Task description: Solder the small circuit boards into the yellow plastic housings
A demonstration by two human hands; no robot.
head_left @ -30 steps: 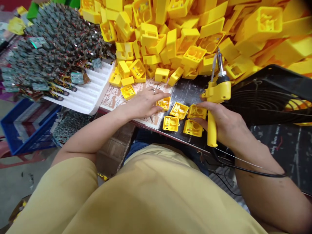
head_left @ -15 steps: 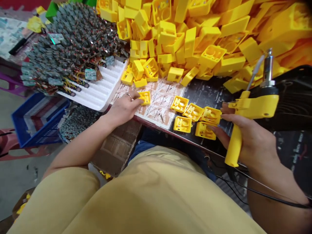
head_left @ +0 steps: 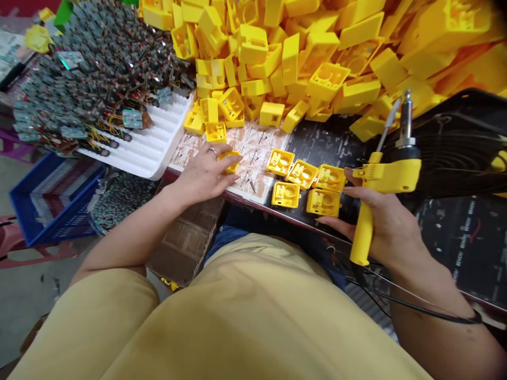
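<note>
My left hand [head_left: 209,171] lies over a small yellow plastic case [head_left: 230,164] on the printed paper, its thumb and fingers apart and the index finger across the case. In my right hand [head_left: 390,216] is a yellow soldering gun [head_left: 366,221], its metal tip pointing up and a thin feed tube beside it. Thumb and fingertips of that hand reach to the right end of a cluster of open yellow cases, by a lower case [head_left: 324,202] and an upper case [head_left: 331,178]. Another case [head_left: 285,195] sits at the cluster's left.
Yellow cases [head_left: 291,58] are heaped along the back. Wired circuit boards [head_left: 99,68] pile up on a white ridged foam tray [head_left: 152,142] at left. Below stands a blue crate [head_left: 51,211]. A black fan-like grille [head_left: 459,142] is at right; a cable [head_left: 428,315] crosses my right forearm.
My left fingers have gone from pinching the case's edge to lying spread over it. My right thumb has slid to the lower case's near edge, and the cases sit closer together. The view has shifted.
</note>
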